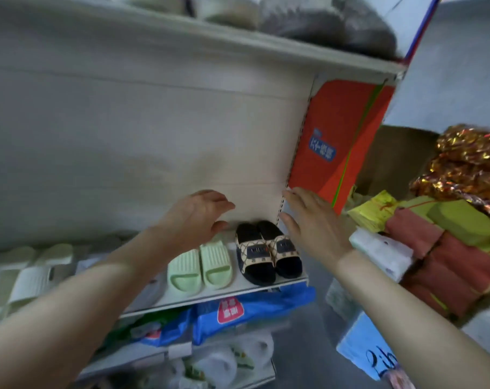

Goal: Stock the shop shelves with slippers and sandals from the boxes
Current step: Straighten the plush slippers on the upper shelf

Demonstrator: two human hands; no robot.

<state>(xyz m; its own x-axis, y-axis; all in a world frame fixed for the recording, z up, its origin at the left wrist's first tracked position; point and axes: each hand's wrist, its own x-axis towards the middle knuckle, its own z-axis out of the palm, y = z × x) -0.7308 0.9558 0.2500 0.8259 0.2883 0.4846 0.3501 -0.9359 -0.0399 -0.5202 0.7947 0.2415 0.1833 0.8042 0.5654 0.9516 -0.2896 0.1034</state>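
On shelf (238, 295) | black sandals (266, 252) between left hand (199, 217) and right hand (312, 224) | fingers (293, 198) relaxed, empty

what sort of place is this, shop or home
Most likely a small shop: a display shelf holds green slides and black patterned sandals in neat pairs, with blue bagged goods stocked underneath.

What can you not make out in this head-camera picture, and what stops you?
Head view, orange box label: too blurred to read.
Head view, blue sheet handwriting: partly covered by the right arm.
Head view, top-shelf goods: blurred, cut by the top edge.
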